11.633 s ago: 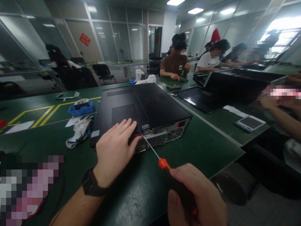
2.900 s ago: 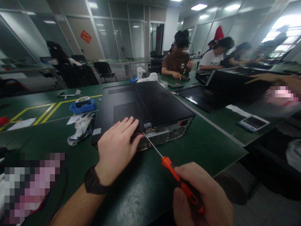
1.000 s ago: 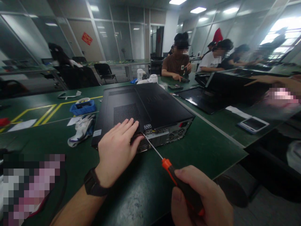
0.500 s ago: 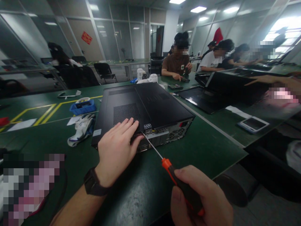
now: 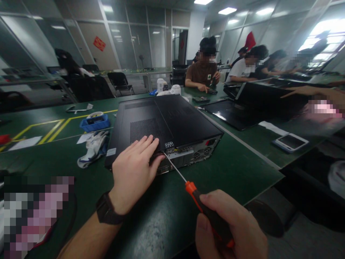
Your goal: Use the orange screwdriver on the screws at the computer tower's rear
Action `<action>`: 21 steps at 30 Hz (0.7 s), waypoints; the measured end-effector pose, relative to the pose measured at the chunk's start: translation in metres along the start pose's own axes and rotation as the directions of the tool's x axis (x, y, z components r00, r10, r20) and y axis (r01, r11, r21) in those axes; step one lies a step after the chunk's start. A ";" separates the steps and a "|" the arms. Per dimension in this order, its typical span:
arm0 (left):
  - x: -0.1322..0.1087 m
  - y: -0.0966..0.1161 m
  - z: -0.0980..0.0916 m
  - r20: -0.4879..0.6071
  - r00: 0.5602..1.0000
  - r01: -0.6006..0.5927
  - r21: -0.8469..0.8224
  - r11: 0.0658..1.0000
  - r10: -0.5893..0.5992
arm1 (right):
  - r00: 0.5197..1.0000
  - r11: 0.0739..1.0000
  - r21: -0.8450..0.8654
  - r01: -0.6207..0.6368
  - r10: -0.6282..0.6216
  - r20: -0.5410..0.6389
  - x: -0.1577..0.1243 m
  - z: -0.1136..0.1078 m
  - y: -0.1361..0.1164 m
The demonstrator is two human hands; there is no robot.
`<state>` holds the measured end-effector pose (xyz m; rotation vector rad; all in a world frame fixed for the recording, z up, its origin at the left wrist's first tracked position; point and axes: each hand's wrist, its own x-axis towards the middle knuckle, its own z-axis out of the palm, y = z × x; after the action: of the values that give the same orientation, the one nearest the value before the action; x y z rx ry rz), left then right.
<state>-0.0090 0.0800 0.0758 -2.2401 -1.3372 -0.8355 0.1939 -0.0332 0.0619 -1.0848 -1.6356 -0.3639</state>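
Note:
A black desktop computer case [image 5: 188,120] lies on its side on the green table, its metal rear panel with a fan grille turned toward me. My left hand [image 5: 136,167] rests on the near edge of its top, fingers stretched out flat beside the perforated vent and thumb down at the rear edge. My right hand [image 5: 234,223] is wrapped round the black and orange handle of a screwdriver [image 5: 195,196]. The screwdriver's shaft slants up to the rear edge, and its tip is right by my left thumb. What the tip touches is too small to make out.
Left of the case are a blue bin [image 5: 95,123] and white work gloves [image 5: 94,149]. White devices [image 5: 168,89] stand behind it. To the right are a black panel [image 5: 229,113], a phone-like device [image 5: 290,141] and another person's hand [image 5: 302,90]. A person [image 5: 202,73] sits across the table.

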 end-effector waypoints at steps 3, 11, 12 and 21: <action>0.000 0.000 0.000 -0.001 1.000 0.001 -0.003 1.000 -0.001 | 0.999 0.999 0.028 0.027 -0.026 -0.019 0.001 0.000 0.000; 0.001 0.001 -0.002 0.026 1.000 0.016 -0.002 1.000 -0.016 | 0.999 0.999 0.034 0.031 -0.030 -0.021 0.002 0.000 0.000; 0.001 0.001 -0.002 0.027 0.999 0.018 -0.003 1.000 -0.018 | 0.999 0.999 0.033 0.029 -0.028 -0.019 0.002 0.000 0.000; 0.002 0.001 -0.002 0.016 1.000 0.006 -0.010 1.000 -0.006 | 0.999 0.999 0.039 0.037 -0.037 -0.018 0.002 -0.001 0.001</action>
<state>-0.0079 0.0791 0.0786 -2.2563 -1.3503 -0.8301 0.1948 -0.0325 0.0640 -1.0202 -1.6424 -0.3629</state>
